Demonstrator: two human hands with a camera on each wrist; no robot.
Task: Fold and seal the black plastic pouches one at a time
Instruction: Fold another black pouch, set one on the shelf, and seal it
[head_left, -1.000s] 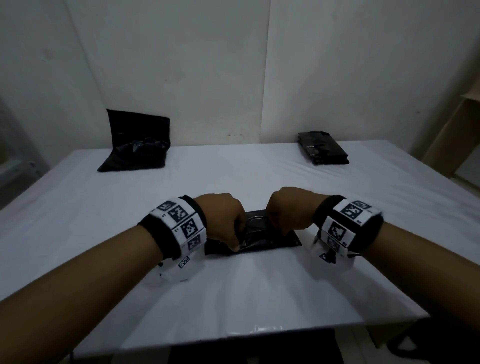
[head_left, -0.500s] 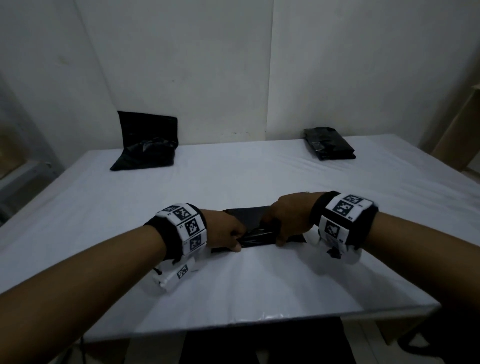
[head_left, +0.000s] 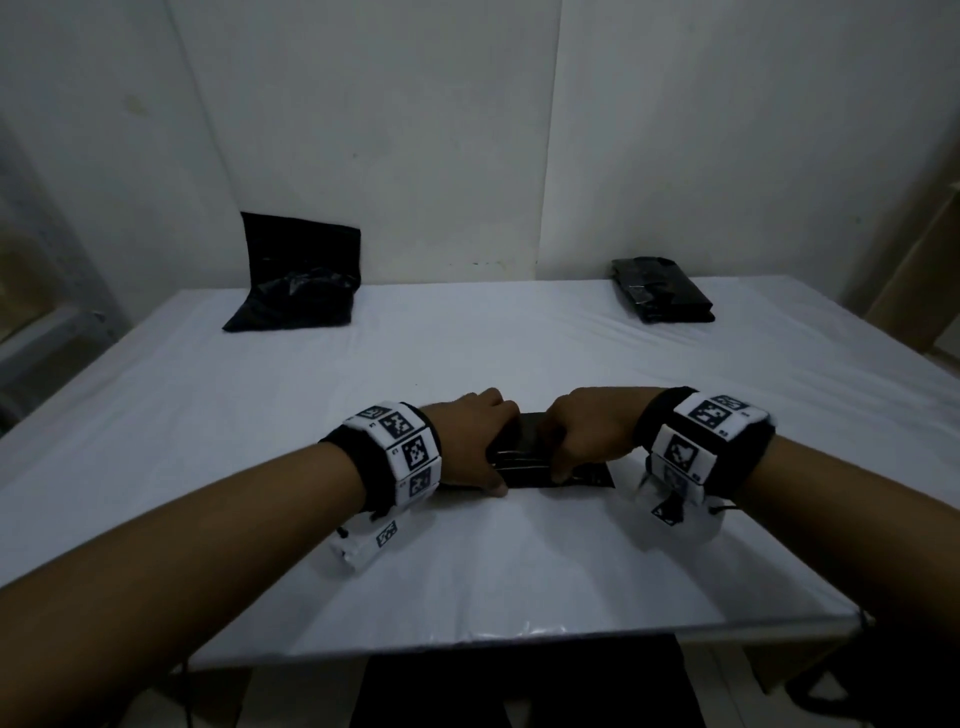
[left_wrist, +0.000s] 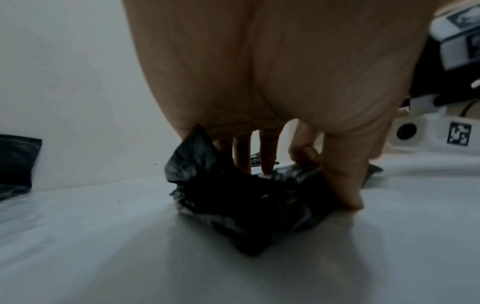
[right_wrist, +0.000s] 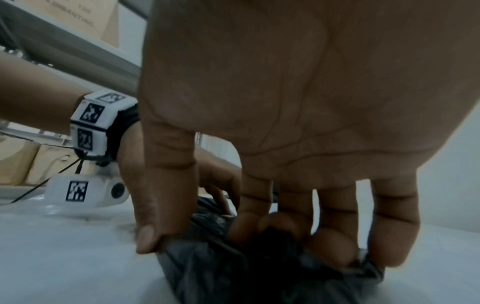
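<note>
A black plastic pouch (head_left: 530, 457) lies folded on the white table (head_left: 467, 571) near its front edge. My left hand (head_left: 475, 447) grips its left part, thumb at the near edge and fingers over the top. My right hand (head_left: 589, 441) grips its right part the same way. In the left wrist view the crumpled pouch (left_wrist: 246, 205) sits under my fingers, the thumb (left_wrist: 345, 185) pressed to its side. In the right wrist view my thumb (right_wrist: 155, 226) and curled fingers (right_wrist: 335, 242) pinch the pouch (right_wrist: 233, 273).
A loose heap of black pouches (head_left: 296, 291) leans on the wall at the back left. A neat stack of folded pouches (head_left: 660, 296) lies at the back right. Shelving and cardboard boxes (right_wrist: 52, 160) stand off to the left.
Both hands have shifted a little away from me with the pouch, and the pouch looks narrower and more rolled up than one second ago. My head has tilted slightly.
</note>
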